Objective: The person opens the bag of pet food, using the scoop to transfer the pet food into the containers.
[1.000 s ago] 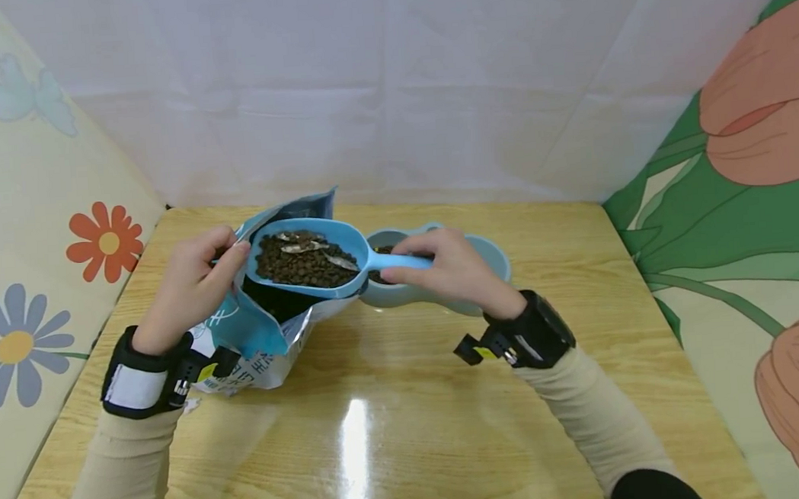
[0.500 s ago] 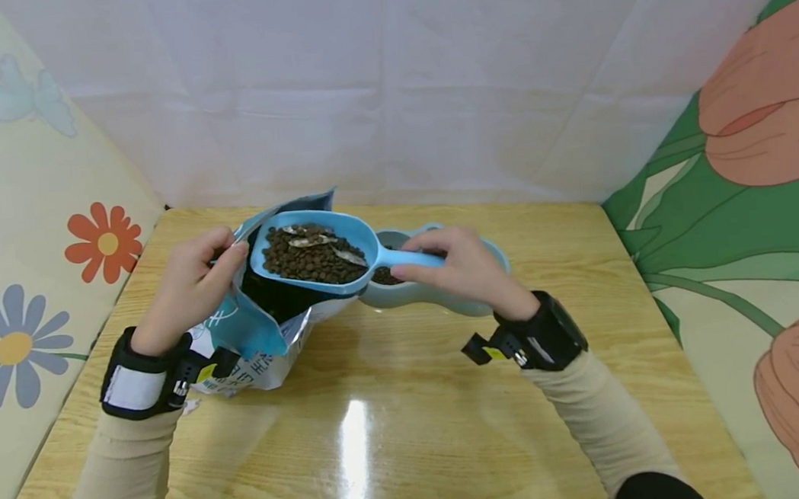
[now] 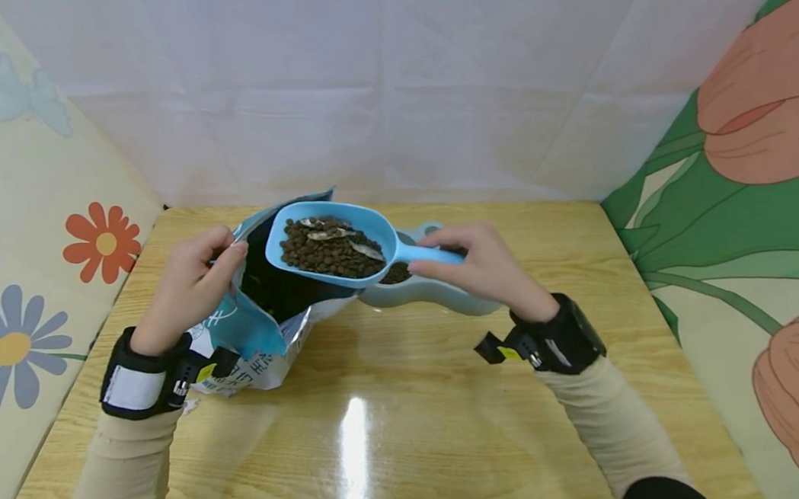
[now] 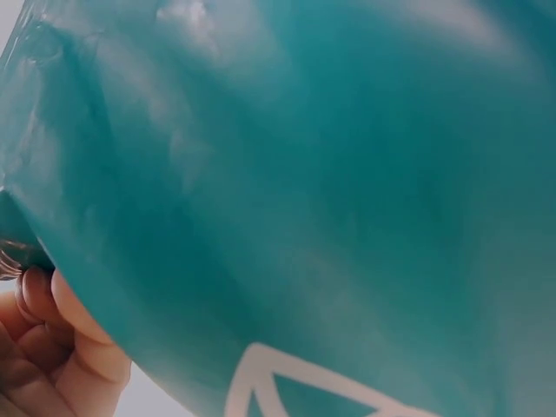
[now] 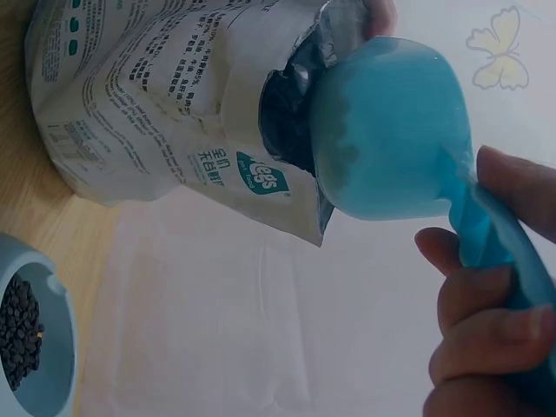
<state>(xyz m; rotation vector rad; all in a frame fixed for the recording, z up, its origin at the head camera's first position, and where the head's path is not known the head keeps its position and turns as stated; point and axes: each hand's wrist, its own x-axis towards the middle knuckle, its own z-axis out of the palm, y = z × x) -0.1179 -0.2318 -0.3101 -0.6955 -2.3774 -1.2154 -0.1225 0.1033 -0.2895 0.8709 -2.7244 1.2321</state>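
My right hand [image 3: 472,264] grips the handle of a blue scoop [image 3: 370,224], its fingers curled round it in the right wrist view. Brown kibble [image 3: 324,258] with a few small dried fish fills the scoop, which is held about level over the bag's mouth. The blue and white pet food bag [image 3: 249,327] stands open on the table. My left hand [image 3: 191,281] pinches the left edge of the bag's mouth. In the left wrist view the bag's teal side [image 4: 304,191] hides most of the hand. Behind the scoop is a grey-blue pet bowl [image 3: 430,297] with some kibble in it.
The wooden table [image 3: 410,424] meets a white sheet [image 3: 390,97] at the back. Painted panels with flowers stand at the left and right sides. A small white scrap [image 3: 191,406] lies near the bag's base.
My right hand has moved right and slightly up with the full scoop, uncovering more of the bag's opening. My left hand and the bag have stayed in place.
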